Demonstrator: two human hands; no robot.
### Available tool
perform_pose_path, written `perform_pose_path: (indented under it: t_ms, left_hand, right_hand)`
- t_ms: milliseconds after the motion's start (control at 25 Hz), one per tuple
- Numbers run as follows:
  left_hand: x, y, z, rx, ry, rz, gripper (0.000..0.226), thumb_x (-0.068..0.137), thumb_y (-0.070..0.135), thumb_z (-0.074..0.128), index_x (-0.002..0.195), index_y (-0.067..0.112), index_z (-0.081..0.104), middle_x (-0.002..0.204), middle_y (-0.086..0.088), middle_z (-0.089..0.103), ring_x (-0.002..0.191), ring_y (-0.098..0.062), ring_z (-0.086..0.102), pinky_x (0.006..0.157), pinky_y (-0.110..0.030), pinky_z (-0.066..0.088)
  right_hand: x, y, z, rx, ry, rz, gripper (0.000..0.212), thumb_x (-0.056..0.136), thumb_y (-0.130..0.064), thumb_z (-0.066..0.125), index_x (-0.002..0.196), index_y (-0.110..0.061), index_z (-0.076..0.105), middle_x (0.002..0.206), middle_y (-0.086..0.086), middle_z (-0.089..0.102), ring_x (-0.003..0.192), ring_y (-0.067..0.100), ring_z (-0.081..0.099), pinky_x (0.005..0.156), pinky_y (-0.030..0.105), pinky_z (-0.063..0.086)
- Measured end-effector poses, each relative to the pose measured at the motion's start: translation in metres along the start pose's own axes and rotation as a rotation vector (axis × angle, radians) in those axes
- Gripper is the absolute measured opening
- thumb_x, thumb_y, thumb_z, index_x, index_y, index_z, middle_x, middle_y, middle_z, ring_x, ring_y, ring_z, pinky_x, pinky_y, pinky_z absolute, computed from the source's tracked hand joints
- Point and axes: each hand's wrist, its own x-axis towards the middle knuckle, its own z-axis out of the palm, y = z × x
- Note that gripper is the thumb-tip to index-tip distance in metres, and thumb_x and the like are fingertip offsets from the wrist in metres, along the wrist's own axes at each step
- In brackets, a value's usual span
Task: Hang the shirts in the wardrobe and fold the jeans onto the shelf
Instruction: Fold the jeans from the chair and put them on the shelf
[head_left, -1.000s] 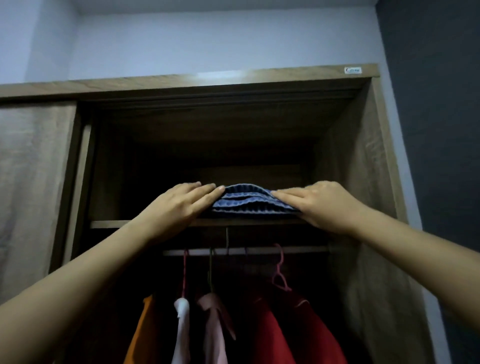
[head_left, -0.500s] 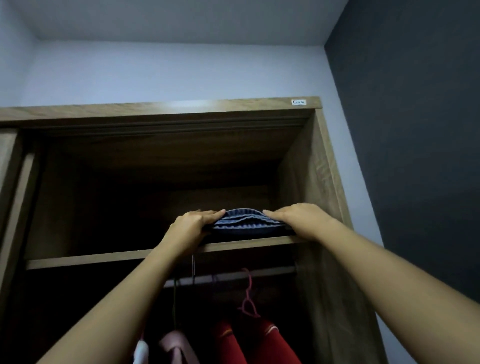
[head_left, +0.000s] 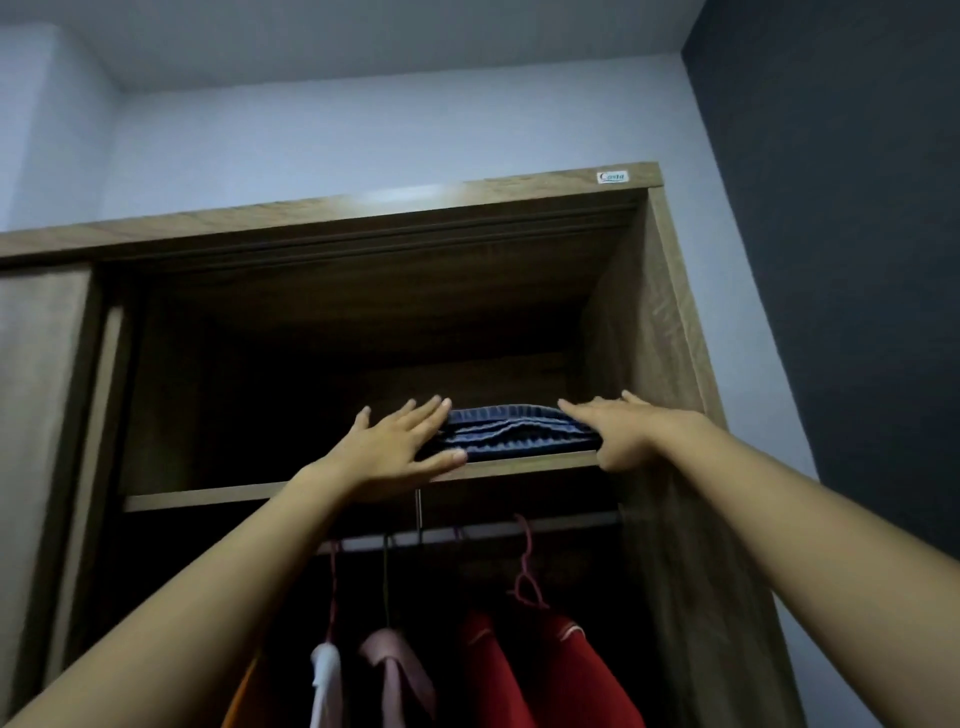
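Wooden wardrobe shelf, pale wall above: folded jeans on it, left hand and right hand straight-fingered, touching its ends.

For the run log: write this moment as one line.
step: folded jeans on shelf | left hand: flat, touching jeans' left end | right hand: flat on jeans' right end | shirts: hanging below

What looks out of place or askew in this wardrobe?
Nothing stands out. The folded jeans lie flat on the shelf, close to its front edge, between the left hand and the right hand. The shirts below hang from the rail.
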Motion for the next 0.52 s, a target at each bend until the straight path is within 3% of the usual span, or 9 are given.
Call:
perform_pose_path:
  t_ms: [120, 280, 400, 520]
  left_hand:
    - [-0.023, -0.016, -0.014, -0.020, 0.122, -0.031, 0.122, 0.049, 0.093, -0.013, 0.150, 0.027, 0.003, 0.158, 0.008, 0.006, 0.145, -0.010, 0.007, 0.116, -0.043, 0.011]
    - [-0.086, -0.035, -0.012, 0.096, 0.141, -0.044, 0.131, 0.044, 0.090, -0.023, 0.150, 0.020, 0.007, 0.158, 0.002, 0.011, 0.145, -0.012, 0.011, 0.115, -0.034, 0.016]
    - [-0.163, -0.060, 0.012, 0.180, 0.086, -0.091, 0.122, 0.055, 0.088, -0.020, 0.150, 0.017, 0.008, 0.158, -0.001, 0.012, 0.145, -0.012, 0.009, 0.116, -0.031, 0.013]
    - [-0.257, -0.083, 0.050, 0.158, -0.052, -0.272, 0.101, 0.075, 0.081, -0.003, 0.150, 0.014, 0.010, 0.157, -0.003, 0.015, 0.145, -0.014, 0.011, 0.117, -0.035, 0.016]
  right_hand:
    - [-0.008, -0.022, -0.005, 0.096, 0.181, -0.064, 0.090, 0.081, -0.009, 0.054, 0.151, -0.023, -0.001, 0.160, 0.003, 0.004, 0.147, 0.018, 0.000, 0.120, 0.038, -0.002]
    - [-0.018, -0.088, 0.014, 0.012, 0.319, -0.321, 0.089, 0.079, -0.006, 0.055, 0.151, -0.017, 0.003, 0.160, 0.003, 0.000, 0.147, 0.016, 0.000, 0.117, 0.030, 0.001]
    - [-0.030, -0.163, 0.050, 0.119, 0.387, -0.524, 0.087, 0.078, -0.009, 0.053, 0.151, -0.012, 0.005, 0.160, 0.005, 0.002, 0.147, 0.016, 0.005, 0.118, 0.030, 0.004]
    - [-0.058, -0.251, 0.104, 0.269, 0.354, -0.688, 0.082, 0.081, -0.014, 0.051, 0.150, -0.008, 0.007, 0.159, 0.008, 0.005, 0.147, 0.018, 0.007, 0.118, 0.031, 0.005]
